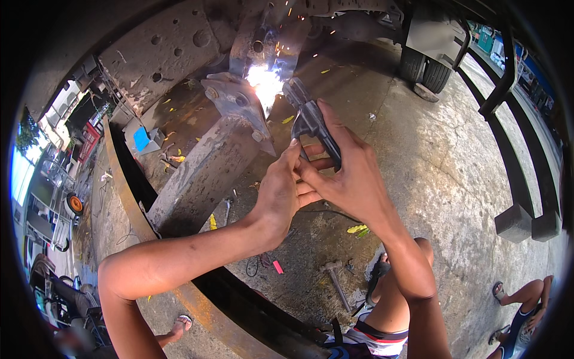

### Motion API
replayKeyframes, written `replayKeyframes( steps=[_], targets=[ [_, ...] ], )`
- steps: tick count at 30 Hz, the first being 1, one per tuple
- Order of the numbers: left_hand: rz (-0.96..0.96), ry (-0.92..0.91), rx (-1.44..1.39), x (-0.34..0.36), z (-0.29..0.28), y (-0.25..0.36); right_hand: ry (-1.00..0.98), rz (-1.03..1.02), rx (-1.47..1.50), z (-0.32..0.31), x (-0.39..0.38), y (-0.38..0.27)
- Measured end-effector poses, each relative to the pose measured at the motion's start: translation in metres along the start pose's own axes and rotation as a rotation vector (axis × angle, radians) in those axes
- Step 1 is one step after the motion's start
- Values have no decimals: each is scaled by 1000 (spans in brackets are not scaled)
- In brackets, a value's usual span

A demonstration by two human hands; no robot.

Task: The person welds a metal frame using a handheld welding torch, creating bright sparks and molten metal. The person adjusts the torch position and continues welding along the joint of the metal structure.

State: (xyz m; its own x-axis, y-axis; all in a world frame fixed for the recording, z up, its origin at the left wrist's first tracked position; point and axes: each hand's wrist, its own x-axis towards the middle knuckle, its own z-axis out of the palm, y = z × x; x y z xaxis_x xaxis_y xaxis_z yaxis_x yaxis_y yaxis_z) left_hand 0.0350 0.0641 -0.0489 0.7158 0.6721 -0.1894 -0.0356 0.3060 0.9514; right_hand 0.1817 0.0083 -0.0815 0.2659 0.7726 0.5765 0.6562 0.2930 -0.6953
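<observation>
My right hand (350,164) is wrapped round a black welding electrode holder (317,127), its jaw end pointing up and to the left. My left hand (278,186) is closed up against the right one, its fingertips at the holder's lever and partly hidden behind the right fingers. Just beyond the holder's tip burns a blinding white welding arc (265,84), throwing orange sparks upward. The glare hides the electrode and the joint. The arc sits at the edge of a bolted steel bracket (235,100) on the end of a thick, worn beam (200,161), below an upright metal plate (272,45).
A rusty steel rail (206,311) runs diagonally across the lower left. On the concrete lie a hammer (339,287), a pink piece (278,267), a cable and leaves. Vehicle wheels (424,72) stand at upper right. Another person (523,314) is at lower right.
</observation>
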Motion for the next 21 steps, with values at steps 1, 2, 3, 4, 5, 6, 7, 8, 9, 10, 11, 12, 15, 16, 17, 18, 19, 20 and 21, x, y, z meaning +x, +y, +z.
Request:
replayKeyframes(
  steps=[1, 2, 3, 4, 5, 6, 7, 8, 9, 10, 11, 12, 15, 16, 17, 18, 19, 20, 21],
  targets=[
    [-5, -9, -12, 1, -1, -1, -5, 17, -18, 0, 0, 1],
    [-10, -17, -23, 2, -1, -1, -8, -8, 8, 0, 1, 2],
    [2, -9, 3, 1, -1, -1, -10, -33, 33, 1, 2, 3],
    [15, 5, 30, -4, 2, 1, 9, -41, 16, 1, 0, 2],
    [28, 19, 58, -7, 3, 2, 29, -50, 0, 2, -1, 0],
    [18, -30, -4, 1, -4, -2, 50, -59, -15, 3, -2, -1],
    [21, -35, -14, 1, -3, -2, 46, -28, -2, 2, -2, -1],
    [25, -39, -24, 1, -2, -2, 42, 2, 11, 1, -2, -1],
    [20, -32, -24, 1, -1, -3, 45, 2, -24, 1, -2, -1],
    [16, -21, -23, 0, 1, -2, 48, -1, -55, 1, -3, 1],
    [13, -10, -21, 0, 1, -2, 50, -3, -87, 1, -3, 2],
    [15, -17, -24, 1, 0, -3, 45, 2, -93, 1, -2, 2],
    [16, -30, -28, 4, -4, -5, 37, -2, -110, 1, -2, 2],
    [12, -33, -27, 4, -4, -5, 39, -16, -117, 0, -2, 2],
    [8, -36, -26, 4, -3, -5, 41, -31, -124, -1, -3, 2],
    [1, -34, -26, 5, -3, -5, 40, -24, -121, -2, -3, 2],
    [-4, -28, -25, 4, -3, -4, 38, -20, -113, -1, -3, 2],
    [-9, -21, -24, 3, -2, -3, 36, -16, -105, -1, -3, 1],
    [0, -12, -4, 1, -1, -2, 33, -32, -76, 0, -2, 0]
  ],
)
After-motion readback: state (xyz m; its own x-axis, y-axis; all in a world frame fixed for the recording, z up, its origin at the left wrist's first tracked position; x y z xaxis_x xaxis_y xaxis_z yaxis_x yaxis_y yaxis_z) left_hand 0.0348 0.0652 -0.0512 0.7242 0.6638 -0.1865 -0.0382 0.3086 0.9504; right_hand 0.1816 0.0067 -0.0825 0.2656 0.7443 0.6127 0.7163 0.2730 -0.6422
